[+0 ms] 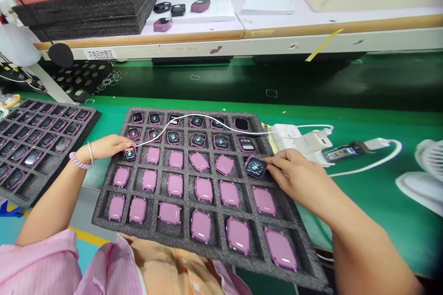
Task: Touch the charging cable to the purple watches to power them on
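A dark grey foam tray [214, 256] with square compartments lies in front of me. My left hand [110, 145] grips a small smartwatch body [130, 154] with a lit screen at the tray's left side. A white cable [194, 115] runs from that watch across the tray. At the right side, my right hand [292, 171] pinches another smartwatch body [256, 167], its lit dial facing up, over a compartment. The two back rows hold watches screen up, several of them lit. Further forward, pink-purple watches [203, 189] lie back side up.
A white power strip [285, 134] with chargers sits right of the tray, beside a small USB meter [342, 152] and a white fan [429, 166]. A second filled foam tray [38, 133] lies left. Loose watches [200, 6] rest on the raised shelf; a person sits behind it.
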Demonstrator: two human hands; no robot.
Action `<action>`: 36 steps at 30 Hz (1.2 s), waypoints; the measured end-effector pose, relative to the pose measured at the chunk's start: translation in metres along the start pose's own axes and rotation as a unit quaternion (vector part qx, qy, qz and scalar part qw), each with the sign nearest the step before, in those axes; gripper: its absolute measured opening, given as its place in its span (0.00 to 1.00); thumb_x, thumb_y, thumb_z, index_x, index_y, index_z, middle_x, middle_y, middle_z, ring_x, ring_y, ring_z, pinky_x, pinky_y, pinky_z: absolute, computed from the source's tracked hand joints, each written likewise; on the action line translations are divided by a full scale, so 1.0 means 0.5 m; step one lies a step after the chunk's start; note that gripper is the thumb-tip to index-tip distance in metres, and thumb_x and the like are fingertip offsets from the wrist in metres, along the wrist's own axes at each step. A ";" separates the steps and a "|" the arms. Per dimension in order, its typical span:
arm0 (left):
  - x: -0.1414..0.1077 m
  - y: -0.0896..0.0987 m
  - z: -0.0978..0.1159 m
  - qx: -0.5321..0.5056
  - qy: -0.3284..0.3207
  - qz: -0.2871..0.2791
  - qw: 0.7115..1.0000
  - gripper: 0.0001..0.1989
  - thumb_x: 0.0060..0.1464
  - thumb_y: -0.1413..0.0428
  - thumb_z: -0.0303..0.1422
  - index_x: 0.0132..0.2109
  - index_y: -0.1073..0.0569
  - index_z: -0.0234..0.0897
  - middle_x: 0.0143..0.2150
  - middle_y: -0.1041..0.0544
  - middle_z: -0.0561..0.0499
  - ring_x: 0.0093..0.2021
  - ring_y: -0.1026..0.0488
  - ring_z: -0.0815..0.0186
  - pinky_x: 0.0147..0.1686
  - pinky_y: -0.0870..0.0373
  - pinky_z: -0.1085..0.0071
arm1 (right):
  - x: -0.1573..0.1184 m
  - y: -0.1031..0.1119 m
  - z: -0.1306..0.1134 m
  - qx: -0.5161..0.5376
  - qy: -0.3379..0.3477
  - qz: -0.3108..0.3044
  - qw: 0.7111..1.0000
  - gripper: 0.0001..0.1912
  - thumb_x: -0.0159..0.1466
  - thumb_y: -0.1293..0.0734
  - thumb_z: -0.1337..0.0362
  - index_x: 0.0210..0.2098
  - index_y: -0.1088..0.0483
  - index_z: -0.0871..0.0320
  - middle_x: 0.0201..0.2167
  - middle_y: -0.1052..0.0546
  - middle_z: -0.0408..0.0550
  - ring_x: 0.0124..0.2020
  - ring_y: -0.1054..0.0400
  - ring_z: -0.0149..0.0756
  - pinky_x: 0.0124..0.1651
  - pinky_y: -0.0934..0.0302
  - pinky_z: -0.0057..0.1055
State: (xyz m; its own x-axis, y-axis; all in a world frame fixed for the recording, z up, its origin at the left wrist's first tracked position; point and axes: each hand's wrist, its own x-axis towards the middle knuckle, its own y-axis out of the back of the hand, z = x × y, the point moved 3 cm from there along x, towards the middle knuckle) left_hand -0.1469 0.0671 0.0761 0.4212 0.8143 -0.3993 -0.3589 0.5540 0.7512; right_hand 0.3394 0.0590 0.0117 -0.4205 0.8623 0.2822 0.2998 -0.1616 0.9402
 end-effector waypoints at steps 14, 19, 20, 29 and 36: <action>0.013 -0.113 0.163 0.215 -0.061 0.192 0.955 0.07 0.62 0.41 0.31 0.46 0.20 0.44 0.44 0.20 0.49 0.47 0.25 0.56 0.59 0.42 0.46 | 0.016 0.031 -0.023 -0.072 -0.039 -0.084 0.993 0.16 0.70 0.41 0.65 0.45 0.21 0.60 0.38 0.30 0.55 0.33 0.32 0.41 0.37 0.39 0.35; 0.018 -0.103 0.182 0.383 -0.100 0.193 0.898 0.16 0.58 0.38 0.30 0.54 0.23 0.38 0.46 0.20 0.43 0.48 0.26 0.49 0.58 0.38 0.46 | 0.022 0.040 -0.031 -0.079 -0.055 -0.092 0.991 0.15 0.70 0.40 0.67 0.45 0.21 0.59 0.37 0.29 0.54 0.36 0.32 0.40 0.40 0.42 0.34; 0.021 -0.096 0.178 0.386 -0.104 0.187 0.897 0.16 0.58 0.38 0.31 0.54 0.23 0.37 0.45 0.20 0.43 0.49 0.26 0.49 0.58 0.38 0.46 | 0.023 0.040 -0.033 -0.082 -0.056 -0.090 0.991 0.15 0.70 0.40 0.67 0.44 0.21 0.59 0.37 0.28 0.53 0.36 0.32 0.40 0.40 0.43 0.34; 0.036 -0.031 0.096 0.025 -0.024 0.126 0.991 0.32 0.61 0.57 0.58 0.49 0.23 0.37 0.46 0.18 0.47 0.42 0.22 0.57 0.41 0.27 0.66 | 0.027 0.083 -0.100 -0.141 -0.094 0.124 0.978 0.14 0.72 0.40 0.66 0.37 0.22 0.59 0.37 0.23 0.51 0.38 0.32 0.40 0.48 0.54 0.40; 0.048 -0.058 0.114 0.112 -0.065 0.080 0.988 0.34 0.67 0.66 0.52 0.53 0.22 0.37 0.53 0.20 0.44 0.54 0.24 0.54 0.61 0.34 0.56 | 0.020 0.041 -0.187 0.001 0.025 0.017 1.000 0.11 0.71 0.38 0.67 0.35 0.25 0.57 0.32 0.23 0.46 0.35 0.31 0.36 0.46 0.55 0.37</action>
State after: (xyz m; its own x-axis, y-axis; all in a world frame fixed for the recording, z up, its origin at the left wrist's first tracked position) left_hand -0.0789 0.0606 0.0746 0.4822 0.8513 -0.2068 -0.2421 0.3564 0.9024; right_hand 0.2613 0.0194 0.0518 -0.4519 0.8312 0.3238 0.3167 -0.1898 0.9294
